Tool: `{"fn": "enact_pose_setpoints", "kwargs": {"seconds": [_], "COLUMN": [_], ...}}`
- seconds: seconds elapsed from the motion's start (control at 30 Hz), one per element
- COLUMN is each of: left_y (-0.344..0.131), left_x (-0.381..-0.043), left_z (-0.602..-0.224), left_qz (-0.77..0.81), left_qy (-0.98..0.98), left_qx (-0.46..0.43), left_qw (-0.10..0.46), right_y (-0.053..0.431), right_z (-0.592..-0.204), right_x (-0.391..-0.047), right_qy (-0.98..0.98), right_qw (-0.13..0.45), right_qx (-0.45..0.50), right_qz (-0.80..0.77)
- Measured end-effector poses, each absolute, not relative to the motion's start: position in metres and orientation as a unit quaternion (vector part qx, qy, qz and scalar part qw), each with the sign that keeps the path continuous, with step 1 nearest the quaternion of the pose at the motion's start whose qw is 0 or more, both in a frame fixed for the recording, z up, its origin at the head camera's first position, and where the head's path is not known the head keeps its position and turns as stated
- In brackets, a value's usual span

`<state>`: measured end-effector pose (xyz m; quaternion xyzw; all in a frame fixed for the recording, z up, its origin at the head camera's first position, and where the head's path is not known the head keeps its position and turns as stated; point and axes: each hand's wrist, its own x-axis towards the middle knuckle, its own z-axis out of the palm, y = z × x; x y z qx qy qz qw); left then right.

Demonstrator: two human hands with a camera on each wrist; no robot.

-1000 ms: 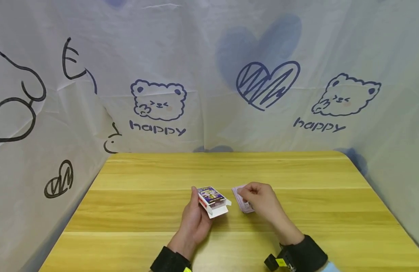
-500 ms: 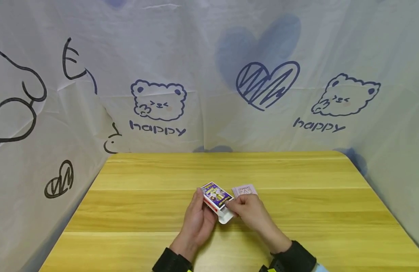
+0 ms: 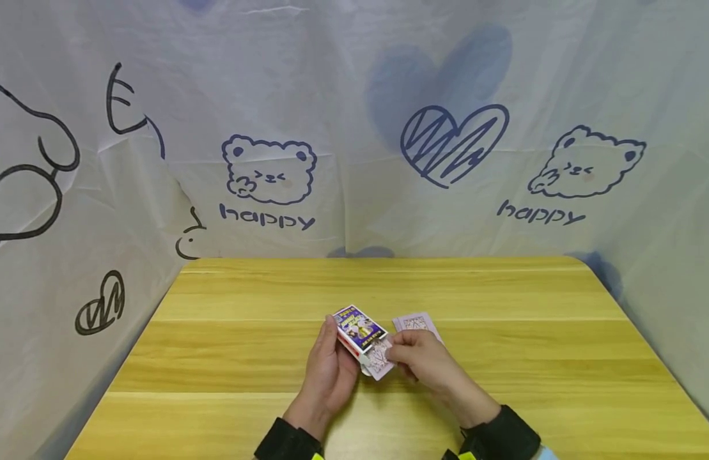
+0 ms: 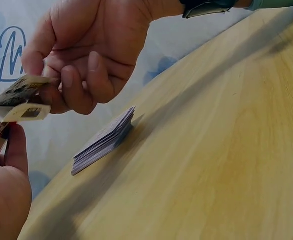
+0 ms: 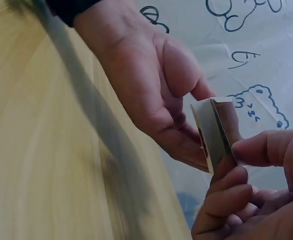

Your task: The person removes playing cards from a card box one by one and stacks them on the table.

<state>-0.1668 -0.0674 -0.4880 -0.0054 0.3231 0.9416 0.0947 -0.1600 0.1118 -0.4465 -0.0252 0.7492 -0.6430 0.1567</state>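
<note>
My left hand [image 3: 329,374] grips a playing card box [image 3: 358,327] with a purple and yellow front, thumb along its side, tilted over the table. From the box's unsealed end, facing me, cards [image 3: 380,360] with a patterned back stick partway out. My right hand [image 3: 433,365] pinches their edge between thumb and forefinger. In the right wrist view the white end flap [image 5: 204,132] hangs beside the cards. Just behind the right hand, a stack of playing cards [image 3: 415,321] lies face down on the table; its layered edges show in the left wrist view.
The wood-grain table [image 3: 227,358] reaches back to a pale cloth backdrop [image 3: 354,191] with bear and heart drawings. More cloth hangs along the left and right sides. Black bands [image 3: 500,434] circle both wrists.
My right hand has moved left from the card stack on the table to the box's end and drawn cards partly out. The left hand still holds the box, now turned slightly.
</note>
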Motion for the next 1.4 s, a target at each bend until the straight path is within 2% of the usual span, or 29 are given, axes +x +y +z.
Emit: {"fn": "enact_pose_setpoints", "kwargs": {"seconds": [0.23,0.53,0.63,0.83,1.03,1.4], "left_y": [-0.067,-0.071,-0.072,-0.074,-0.075,-0.072], "left_x": [-0.165,-0.168,-0.169,-0.169,-0.17,-0.173], "left_z": [-0.489,-0.493,-0.493,-0.492,-0.491,-0.49], "left_qz": [0.943,0.947,0.948,0.951,0.952,0.953], "left_qy": [0.317,0.31,0.306,0.292,0.291,0.288], "left_qx": [-0.019,-0.039,-0.058,-0.074,-0.069,-0.064], "left_qw": [0.096,0.074,0.066,0.068,0.069,0.075], "right_y": [0.117,0.135,0.146,0.17,0.182,0.187], "right_z": [-0.444,-0.433,-0.424,-0.419,-0.43,-0.458], "right_x": [-0.159,-0.162,-0.165,-0.181,-0.198,-0.207], "right_qy": [0.789,0.805,0.797,0.821,0.871,0.901], "right_qw": [0.123,0.163,0.16,0.073,0.018,0.059], "right_qx": [-0.048,-0.112,-0.095,0.0,0.016,0.024], "right_qz": [-0.599,-0.559,-0.574,-0.566,-0.491,-0.43]}}
